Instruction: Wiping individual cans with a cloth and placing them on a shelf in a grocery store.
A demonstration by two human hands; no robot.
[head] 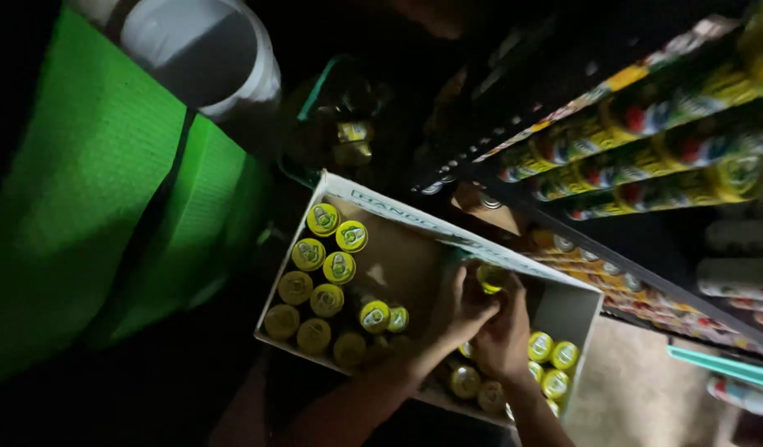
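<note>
An open white cardboard box [563, 308] holds several cans with yellow lids [325, 219], standing upright in rows at its left and right ends. My left hand [462, 305] and my right hand [504, 331] meet over the box's middle. Both are closed around one yellow-lidded can [491, 277] near the box's far wall. My forearms come up from the bottom edge of the view.
Dark shelves at the right carry rows of yellow and red cans [646, 153] lying on their sides. A bright green panel [91, 199] fills the left. A white bucket [207, 50] stands at top left. Pale floor [638, 389] shows lower right.
</note>
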